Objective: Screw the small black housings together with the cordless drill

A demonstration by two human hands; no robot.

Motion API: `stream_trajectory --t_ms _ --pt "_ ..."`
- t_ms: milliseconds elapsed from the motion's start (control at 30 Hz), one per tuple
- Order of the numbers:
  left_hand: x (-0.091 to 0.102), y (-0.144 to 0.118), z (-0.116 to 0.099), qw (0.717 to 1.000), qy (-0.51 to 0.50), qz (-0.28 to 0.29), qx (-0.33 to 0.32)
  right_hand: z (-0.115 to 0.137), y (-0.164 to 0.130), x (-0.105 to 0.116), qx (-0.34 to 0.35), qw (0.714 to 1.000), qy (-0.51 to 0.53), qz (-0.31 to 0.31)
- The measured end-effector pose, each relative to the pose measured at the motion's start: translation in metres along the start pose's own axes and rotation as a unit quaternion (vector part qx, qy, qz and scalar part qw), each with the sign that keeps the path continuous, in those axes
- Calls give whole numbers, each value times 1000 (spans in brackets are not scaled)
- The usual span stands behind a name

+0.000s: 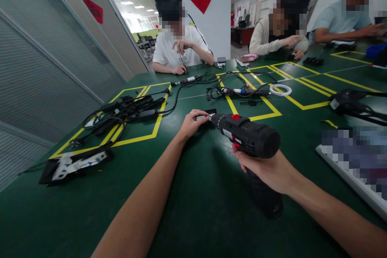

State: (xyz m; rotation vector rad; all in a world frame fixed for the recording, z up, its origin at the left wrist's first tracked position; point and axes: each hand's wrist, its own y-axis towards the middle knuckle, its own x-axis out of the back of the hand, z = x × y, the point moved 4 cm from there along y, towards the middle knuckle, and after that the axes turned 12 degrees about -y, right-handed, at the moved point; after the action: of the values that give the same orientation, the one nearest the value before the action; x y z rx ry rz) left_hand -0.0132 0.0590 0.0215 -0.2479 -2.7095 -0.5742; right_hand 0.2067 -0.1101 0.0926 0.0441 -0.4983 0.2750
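Note:
In the head view my right hand [256, 167] is wrapped round the handle of a black cordless drill [246, 131] with red switches. Its chuck points left, and the tip reaches a small dark piece [211, 112] on the green table [193, 193]. My left hand [192, 124] lies at that piece, fingers closed over its left part, where a light strip shows. The fingers hide much of the piece, and whether the bit touches a screw is too small to tell.
Tangled black cables [130, 111] lie left, near a black-and-white part [78, 165]. Behind the drill are a cabled tool [242, 92], a white coil [280, 90] and small black parts [250, 103]. A pale-edged panel [347, 177] lies right. Several people sit across the table.

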Motion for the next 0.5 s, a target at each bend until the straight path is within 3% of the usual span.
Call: stream_trajectory --t_ms 500 --pt "1 1 6 1000 6 8 1 -5 0 -2 44 997 -48 -31"
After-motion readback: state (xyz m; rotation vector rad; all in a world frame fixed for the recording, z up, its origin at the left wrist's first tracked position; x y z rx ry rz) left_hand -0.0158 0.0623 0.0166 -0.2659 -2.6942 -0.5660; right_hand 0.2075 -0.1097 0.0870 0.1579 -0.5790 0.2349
